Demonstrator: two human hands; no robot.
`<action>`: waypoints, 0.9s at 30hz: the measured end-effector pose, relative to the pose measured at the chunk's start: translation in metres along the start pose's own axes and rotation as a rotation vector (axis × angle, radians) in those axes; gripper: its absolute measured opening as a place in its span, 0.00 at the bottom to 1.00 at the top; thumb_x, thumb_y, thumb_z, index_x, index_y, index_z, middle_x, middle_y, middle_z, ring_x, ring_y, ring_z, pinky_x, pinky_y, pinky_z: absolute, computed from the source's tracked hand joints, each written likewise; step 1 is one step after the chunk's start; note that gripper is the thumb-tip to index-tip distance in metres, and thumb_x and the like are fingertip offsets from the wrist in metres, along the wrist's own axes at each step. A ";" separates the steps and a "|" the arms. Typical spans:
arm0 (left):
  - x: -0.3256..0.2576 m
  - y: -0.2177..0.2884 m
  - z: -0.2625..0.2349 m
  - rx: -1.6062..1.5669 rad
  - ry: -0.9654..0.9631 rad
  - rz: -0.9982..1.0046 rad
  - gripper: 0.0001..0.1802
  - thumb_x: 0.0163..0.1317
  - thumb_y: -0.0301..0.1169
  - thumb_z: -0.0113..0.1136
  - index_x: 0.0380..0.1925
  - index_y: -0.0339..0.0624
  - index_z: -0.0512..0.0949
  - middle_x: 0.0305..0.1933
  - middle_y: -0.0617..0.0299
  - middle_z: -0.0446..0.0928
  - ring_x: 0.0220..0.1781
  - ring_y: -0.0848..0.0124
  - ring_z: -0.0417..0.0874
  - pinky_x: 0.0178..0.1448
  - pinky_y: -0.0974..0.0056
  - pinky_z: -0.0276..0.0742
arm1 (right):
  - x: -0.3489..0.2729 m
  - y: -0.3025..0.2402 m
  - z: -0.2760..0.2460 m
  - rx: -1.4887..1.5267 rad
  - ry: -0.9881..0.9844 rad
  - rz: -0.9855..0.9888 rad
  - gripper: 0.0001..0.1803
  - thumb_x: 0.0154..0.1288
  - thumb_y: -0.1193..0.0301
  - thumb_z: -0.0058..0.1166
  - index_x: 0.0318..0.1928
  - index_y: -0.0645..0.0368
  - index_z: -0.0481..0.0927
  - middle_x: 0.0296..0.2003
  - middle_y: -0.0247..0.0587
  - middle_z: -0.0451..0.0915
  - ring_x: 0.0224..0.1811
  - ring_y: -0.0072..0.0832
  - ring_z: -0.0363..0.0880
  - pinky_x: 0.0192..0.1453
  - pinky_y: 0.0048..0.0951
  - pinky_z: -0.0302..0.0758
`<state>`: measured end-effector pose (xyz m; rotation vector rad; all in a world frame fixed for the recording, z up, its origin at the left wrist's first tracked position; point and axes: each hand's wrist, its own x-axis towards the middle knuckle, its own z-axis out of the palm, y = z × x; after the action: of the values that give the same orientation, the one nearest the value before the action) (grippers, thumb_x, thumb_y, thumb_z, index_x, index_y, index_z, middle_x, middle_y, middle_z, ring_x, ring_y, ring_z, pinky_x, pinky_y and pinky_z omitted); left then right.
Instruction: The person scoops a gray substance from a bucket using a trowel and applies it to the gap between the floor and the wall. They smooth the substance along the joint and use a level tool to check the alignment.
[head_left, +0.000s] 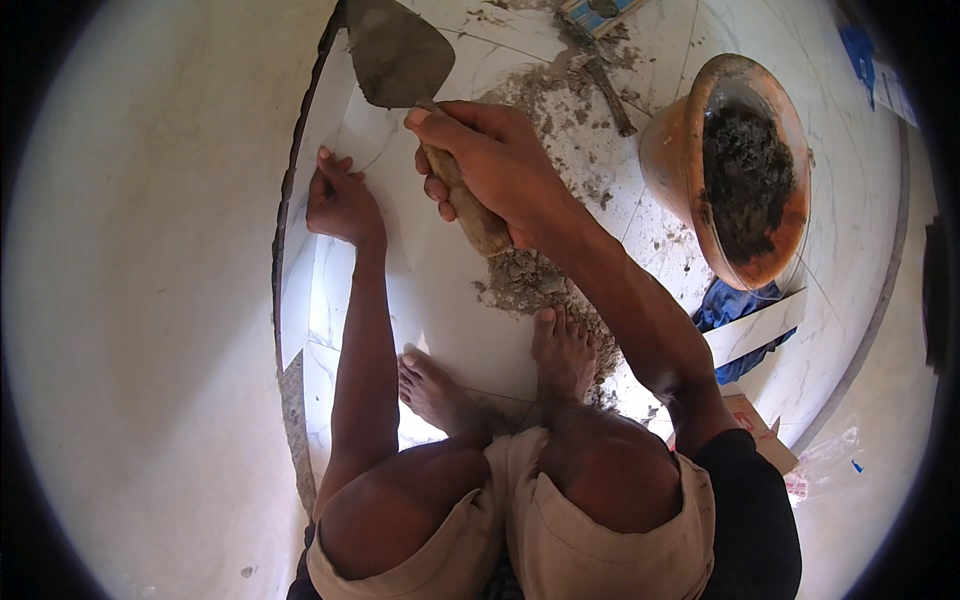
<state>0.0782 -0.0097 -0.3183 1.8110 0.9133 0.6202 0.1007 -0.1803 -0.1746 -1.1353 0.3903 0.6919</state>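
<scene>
My right hand [505,165] is wrapped round the worn wooden handle of a trowel [400,58]. Its broad blade points away from me and is coated in grey mortar. Left of it, my left hand [345,208] is closed, thumb and fingers curled together, beside a narrow white tile strip [296,285] along the wall. Whether anything small sits between those fingers is hidden. Under both hands lies the white marbled tile floor [430,290]. Crumbled mortar [530,278] is scattered below the trowel handle and beside my right foot.
At the right an orange tub [665,160] tilts, holding wet dark mortar [748,185]. A dirty stick-like tool [610,98] lies left of it. Blue cloth [735,300] lies under a white tile offcut [757,328]. Nearer me are cardboard [757,430] and clear plastic. The pale wall [150,250] bounds the left.
</scene>
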 end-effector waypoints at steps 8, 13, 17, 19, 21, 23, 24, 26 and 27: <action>0.000 0.001 -0.001 0.024 -0.016 0.027 0.20 0.71 0.42 0.63 0.39 0.31 0.87 0.27 0.58 0.85 0.20 0.75 0.78 0.27 0.68 0.76 | 0.016 0.001 0.006 -0.005 -0.077 0.009 0.18 0.72 0.60 0.59 0.45 0.64 0.80 0.27 0.36 0.78 0.22 0.21 0.76 0.22 0.27 0.74; 0.000 0.002 -0.002 0.013 -0.013 0.027 0.20 0.72 0.42 0.63 0.38 0.31 0.87 0.27 0.59 0.85 0.20 0.74 0.79 0.27 0.67 0.76 | 0.019 0.004 0.008 0.025 -0.074 0.019 0.18 0.71 0.60 0.59 0.45 0.66 0.80 0.27 0.38 0.78 0.22 0.21 0.76 0.21 0.27 0.75; 0.000 0.003 -0.002 0.026 -0.016 -0.001 0.21 0.72 0.42 0.63 0.37 0.31 0.87 0.27 0.59 0.85 0.20 0.74 0.79 0.27 0.67 0.76 | 0.014 0.002 0.015 0.063 -0.067 0.001 0.18 0.72 0.61 0.58 0.45 0.66 0.80 0.28 0.40 0.78 0.23 0.22 0.76 0.22 0.28 0.74; -0.001 0.004 -0.001 0.038 -0.003 -0.012 0.21 0.72 0.42 0.63 0.36 0.31 0.87 0.27 0.59 0.85 0.20 0.74 0.79 0.27 0.67 0.76 | 0.009 0.002 0.018 0.068 -0.058 0.032 0.18 0.72 0.61 0.58 0.45 0.66 0.80 0.29 0.40 0.78 0.23 0.23 0.76 0.22 0.29 0.74; 0.000 0.004 -0.001 0.045 -0.007 -0.033 0.21 0.72 0.42 0.63 0.36 0.31 0.87 0.27 0.59 0.85 0.20 0.74 0.79 0.27 0.67 0.76 | 0.001 0.002 0.019 0.043 -0.047 0.051 0.18 0.72 0.61 0.58 0.45 0.66 0.80 0.28 0.40 0.78 0.23 0.23 0.76 0.22 0.29 0.74; 0.001 0.002 -0.003 0.047 -0.023 -0.065 0.20 0.72 0.42 0.63 0.36 0.31 0.87 0.27 0.59 0.85 0.20 0.74 0.79 0.27 0.67 0.76 | -0.010 -0.002 0.020 0.040 -0.048 0.060 0.18 0.72 0.60 0.58 0.46 0.67 0.80 0.28 0.40 0.77 0.23 0.23 0.76 0.22 0.29 0.74; 0.002 0.001 -0.004 0.047 -0.020 -0.043 0.21 0.72 0.42 0.63 0.36 0.31 0.87 0.27 0.59 0.85 0.20 0.74 0.79 0.27 0.67 0.76 | -0.017 -0.006 0.019 0.049 -0.053 0.059 0.18 0.72 0.61 0.58 0.46 0.67 0.80 0.28 0.39 0.77 0.23 0.23 0.76 0.22 0.28 0.74; 0.001 0.001 -0.002 0.046 -0.020 0.002 0.21 0.72 0.42 0.63 0.36 0.31 0.87 0.27 0.59 0.85 0.20 0.74 0.79 0.27 0.67 0.76 | -0.020 -0.007 0.017 0.043 -0.051 0.031 0.18 0.72 0.61 0.58 0.46 0.67 0.80 0.28 0.39 0.77 0.23 0.22 0.76 0.22 0.28 0.74; 0.000 0.001 -0.002 0.039 -0.020 0.016 0.21 0.72 0.42 0.62 0.36 0.31 0.87 0.27 0.59 0.85 0.20 0.74 0.79 0.27 0.67 0.76 | -0.016 -0.004 0.014 0.028 -0.048 0.006 0.18 0.72 0.61 0.57 0.46 0.66 0.80 0.28 0.39 0.77 0.23 0.22 0.76 0.22 0.28 0.74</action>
<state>0.0772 -0.0087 -0.3163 1.8580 0.9038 0.5967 0.0915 -0.1731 -0.1565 -1.0899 0.3618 0.7156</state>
